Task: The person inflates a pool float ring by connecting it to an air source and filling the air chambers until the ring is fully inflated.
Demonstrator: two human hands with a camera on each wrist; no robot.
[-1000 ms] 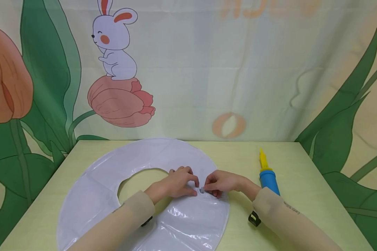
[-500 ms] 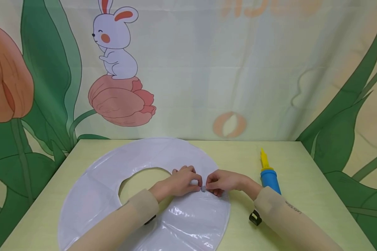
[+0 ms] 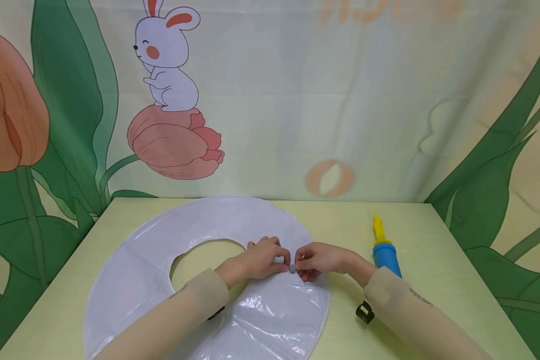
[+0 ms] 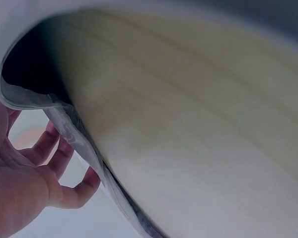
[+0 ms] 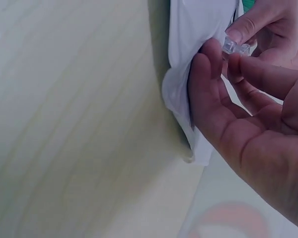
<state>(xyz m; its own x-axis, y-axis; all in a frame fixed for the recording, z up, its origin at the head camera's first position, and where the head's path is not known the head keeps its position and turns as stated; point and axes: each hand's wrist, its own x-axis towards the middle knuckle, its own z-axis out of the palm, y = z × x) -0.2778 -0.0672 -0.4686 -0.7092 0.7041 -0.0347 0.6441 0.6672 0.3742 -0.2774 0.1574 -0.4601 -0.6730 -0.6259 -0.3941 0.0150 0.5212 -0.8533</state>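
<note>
A flat white swim ring (image 3: 130, 270) with glossy, wrinkled film lies on the table. On its right side sits a small clear air valve (image 5: 232, 45). My left hand (image 3: 262, 259) reaches across the ring's hole and pinches the valve between thumb and finger. From the other side my right hand (image 3: 319, 259) pinches it too, thumb and index fingertip against the clear plastic in the right wrist view, other fingers curled at the film. In the left wrist view the left hand (image 4: 20, 193) shows behind the ring's edge, its valve grip hidden.
A hand pump (image 3: 385, 255) with a blue barrel and yellow nozzle lies to the right, partly behind the right sleeve. The pale yellow table (image 3: 414, 225) ends at a printed cloth backdrop (image 3: 261, 100).
My left hand has shifted slightly right, its thumb and finger closing in on the valve. My right hand has stayed almost in place beside it.
</note>
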